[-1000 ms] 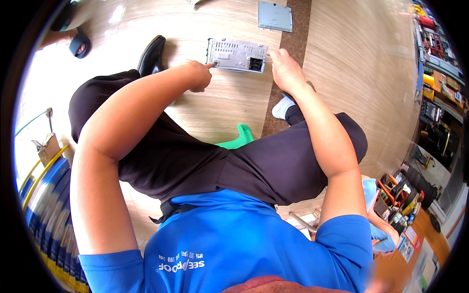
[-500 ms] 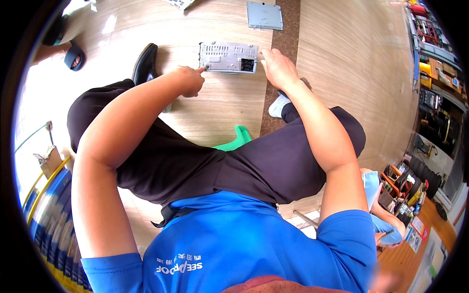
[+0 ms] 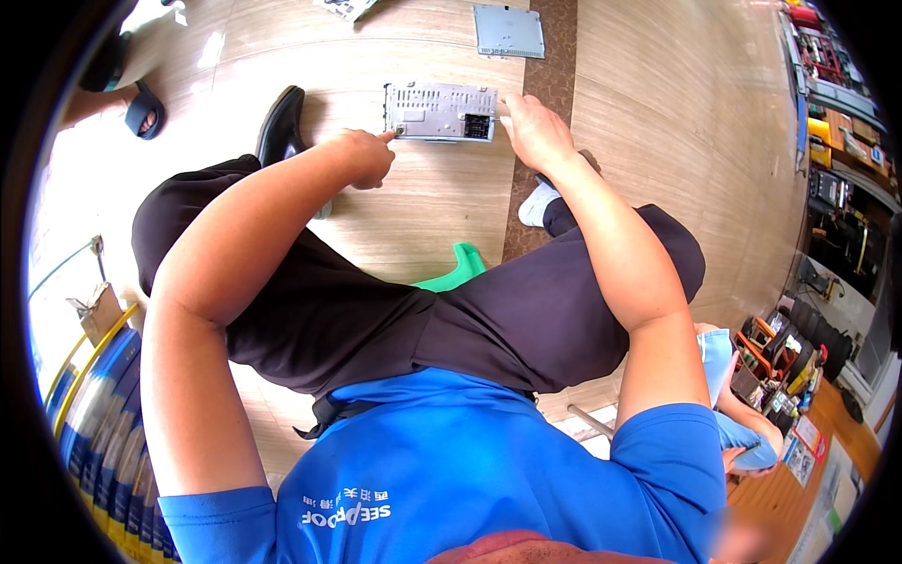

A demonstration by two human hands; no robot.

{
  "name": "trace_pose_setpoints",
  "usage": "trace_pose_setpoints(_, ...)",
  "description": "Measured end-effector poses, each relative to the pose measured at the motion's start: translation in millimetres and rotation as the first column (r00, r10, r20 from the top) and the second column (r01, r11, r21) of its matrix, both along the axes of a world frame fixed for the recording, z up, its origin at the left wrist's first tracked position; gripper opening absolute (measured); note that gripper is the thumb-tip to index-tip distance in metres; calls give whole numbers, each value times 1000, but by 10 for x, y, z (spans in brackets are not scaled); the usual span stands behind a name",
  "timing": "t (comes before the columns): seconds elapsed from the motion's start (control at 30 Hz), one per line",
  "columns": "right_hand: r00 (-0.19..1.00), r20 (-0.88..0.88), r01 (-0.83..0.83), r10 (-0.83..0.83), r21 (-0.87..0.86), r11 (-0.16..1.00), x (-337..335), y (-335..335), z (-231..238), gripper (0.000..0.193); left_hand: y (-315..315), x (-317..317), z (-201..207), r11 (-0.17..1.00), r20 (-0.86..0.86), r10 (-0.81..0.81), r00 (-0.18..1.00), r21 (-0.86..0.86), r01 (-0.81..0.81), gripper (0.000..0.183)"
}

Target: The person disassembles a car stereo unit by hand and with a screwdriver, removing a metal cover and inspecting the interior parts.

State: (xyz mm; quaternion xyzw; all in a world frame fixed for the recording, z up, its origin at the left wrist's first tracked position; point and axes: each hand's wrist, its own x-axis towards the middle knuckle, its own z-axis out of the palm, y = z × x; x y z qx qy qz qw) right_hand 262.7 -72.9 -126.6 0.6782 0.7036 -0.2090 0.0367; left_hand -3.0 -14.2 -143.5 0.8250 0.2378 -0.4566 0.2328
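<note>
Hardly anything has moved in half a second: the bare left hand (image 3: 370, 158), forefinger out, others folded, seems to touch the near-left corner of a silver, slotted, rectangular metal box (image 3: 437, 108) on beige floor tiles (image 3: 427, 202). The bare right hand (image 3: 539, 134) curls at its right end, its grip impossible to tell; a sideways push could skid the lightly steadied box.

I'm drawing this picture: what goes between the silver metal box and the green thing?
In the head view, just bare, streaky beige floor lies between the silver metal box and the green thing.
</note>
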Motion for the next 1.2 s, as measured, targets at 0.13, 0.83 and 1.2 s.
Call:
trace_pose_setpoints(0.13, 999, -31, -25, 29, 121, 992, -4, -61, -58, 23, 5, -9, -12, 1000, 4, 0, 1000, 3, 0, 58)
trace_pose_setpoints(0.83, 1000, 15, -18, 18, -37, 999, -10, -3, 1, 22, -10, -29, -29, 1000, 19, 5, 1000, 2, -5, 57)
trace_pose_setpoints(1.2, 999, 41, 21, -18, -77, 997, -20, 42, 45, 33, -1, -31, -44, 1000, 14, -13, 1000, 19, 13, 56)
